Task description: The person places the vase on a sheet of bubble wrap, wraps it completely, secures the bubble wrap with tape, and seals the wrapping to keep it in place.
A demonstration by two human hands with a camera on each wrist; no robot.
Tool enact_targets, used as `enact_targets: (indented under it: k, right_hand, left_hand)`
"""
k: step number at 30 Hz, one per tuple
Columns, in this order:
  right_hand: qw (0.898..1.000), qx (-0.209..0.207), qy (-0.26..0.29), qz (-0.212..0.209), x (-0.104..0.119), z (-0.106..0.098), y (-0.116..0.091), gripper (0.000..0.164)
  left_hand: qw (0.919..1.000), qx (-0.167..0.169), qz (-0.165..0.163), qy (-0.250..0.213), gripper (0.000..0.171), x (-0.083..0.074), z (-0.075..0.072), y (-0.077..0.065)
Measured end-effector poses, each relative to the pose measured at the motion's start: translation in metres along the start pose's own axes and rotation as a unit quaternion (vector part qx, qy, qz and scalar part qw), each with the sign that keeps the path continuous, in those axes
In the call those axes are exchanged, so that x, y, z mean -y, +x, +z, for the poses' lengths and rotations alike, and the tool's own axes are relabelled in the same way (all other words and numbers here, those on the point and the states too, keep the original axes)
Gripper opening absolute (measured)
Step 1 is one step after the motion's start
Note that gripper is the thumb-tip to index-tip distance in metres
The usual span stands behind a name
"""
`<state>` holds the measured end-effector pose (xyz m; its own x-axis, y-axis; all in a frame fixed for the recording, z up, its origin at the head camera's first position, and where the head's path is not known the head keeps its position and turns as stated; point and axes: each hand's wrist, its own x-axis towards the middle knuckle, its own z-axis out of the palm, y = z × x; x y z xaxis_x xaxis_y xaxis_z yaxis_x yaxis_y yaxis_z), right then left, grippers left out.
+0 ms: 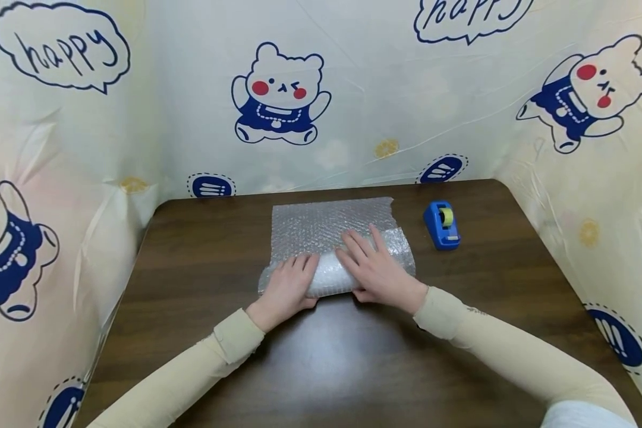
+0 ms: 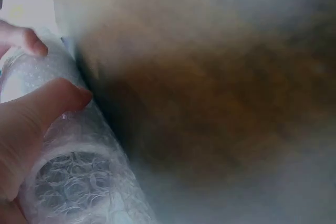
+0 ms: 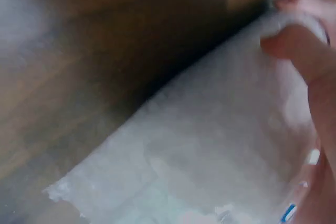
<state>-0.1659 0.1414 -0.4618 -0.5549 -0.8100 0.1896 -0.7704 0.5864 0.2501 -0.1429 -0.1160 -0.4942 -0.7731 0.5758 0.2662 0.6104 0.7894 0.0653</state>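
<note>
A roll of clear bubble wrap [image 1: 329,278] lies crosswise on the brown table, and its flat sheet [image 1: 321,224] stretches away behind it. My left hand [image 1: 286,289] grips the left part of the roll, fingers over the top and thumb on the near side. Farther right, my right hand [image 1: 382,274] holds the roll with fingers spread over it and the thumb at its near edge. In the left wrist view, the end of the roll [image 2: 73,182] shows a rounded rim with bubbled film inside. Whatever the wrap encloses is hidden.
A blue tape dispenser [image 1: 440,235] with a yellow-green roll stands to the right of the wrap. The brown table [image 1: 203,238] ends against a cloth backdrop [image 1: 364,119] printed with bears, which surrounds it at the back and sides.
</note>
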Motion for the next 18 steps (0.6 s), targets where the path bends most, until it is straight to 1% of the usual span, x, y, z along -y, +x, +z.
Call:
enact_targets:
  k: [3, 7, 9, 13, 18]
  right_hand:
    - [1.0, -0.007, -0.017, 0.015, 0.003, -0.001, -0.006, 0.1]
    - [0.998, 0.008, -0.027, 0.054, 0.008, 0.003, -0.009, 0.108]
    - [0.997, 0.016, -0.033, 0.065, 0.008, 0.006, -0.009, 0.106]
    - [0.997, 0.015, -0.033, 0.064, 0.005, 0.01, -0.009, 0.102]
    - [0.998, 0.016, -0.012, 0.058, 0.002, 0.012, -0.01, 0.106]
  left_hand:
    - [0.9999, -0.002, -0.001, -0.013, 0.096, 0.002, 0.001, 0.004]
    - [0.9998, -0.014, 0.007, -0.016, 0.095, 0.005, -0.001, 0.005]
    - [0.9997, -0.016, 0.012, -0.016, 0.094, 0.006, -0.001, 0.007]
    - [0.9996, -0.013, 0.014, -0.023, 0.092, 0.006, 0.0, 0.007]
    - [0.9989, 0.003, 0.002, -0.046, 0.097, 0.009, 0.0, 0.005]
